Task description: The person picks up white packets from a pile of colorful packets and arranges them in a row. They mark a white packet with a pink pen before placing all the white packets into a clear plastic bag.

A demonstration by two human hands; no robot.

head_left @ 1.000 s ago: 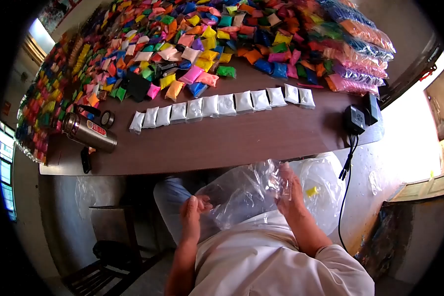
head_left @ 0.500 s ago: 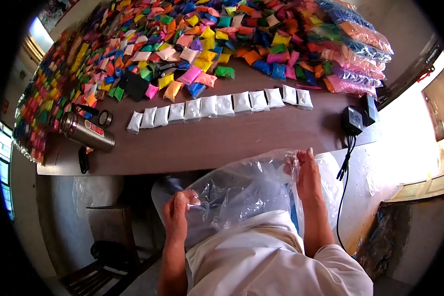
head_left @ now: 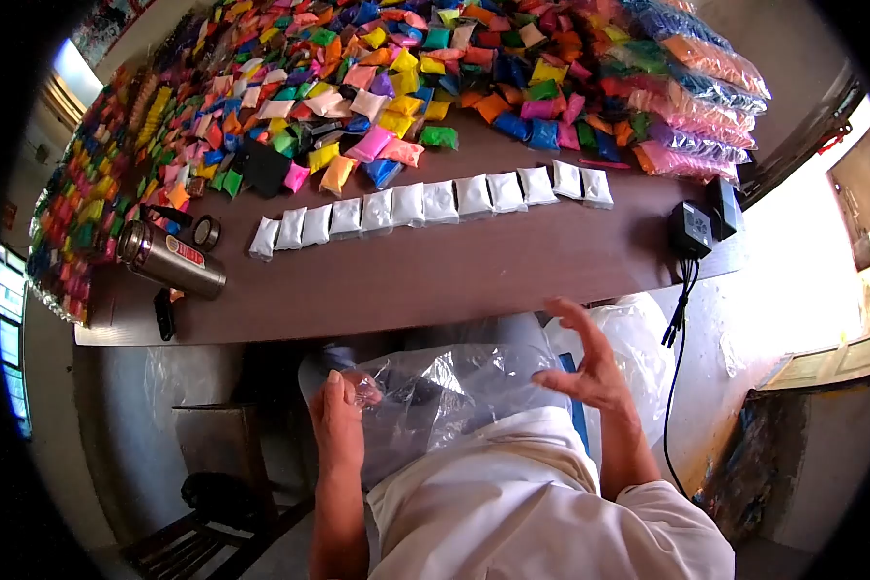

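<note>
A clear plastic bag (head_left: 445,387) lies across my lap, below the table's front edge. My left hand (head_left: 340,411) is closed on the bag's left side, thumb pressed against the fingers. Beside the bag's right end, my right hand (head_left: 590,362) is open, its thumb and fingers spread apart with nothing between them. Farther up, a row of several small white packets (head_left: 409,205) runs across the brown table (head_left: 435,280).
Many colourful packets (head_left: 367,106) cover the table's back and left. Stacked filled bags (head_left: 701,106) stand at the right, near a black power adapter (head_left: 691,229) with a hanging cable. A steel flask (head_left: 171,258) lies at the left. More clear plastic (head_left: 633,358) hangs right of my lap.
My right hand has let go of the bag and its fingers have spread. The bag's right side has dropped lower onto my lap. My left hand still grips its side, shifted slightly left.
</note>
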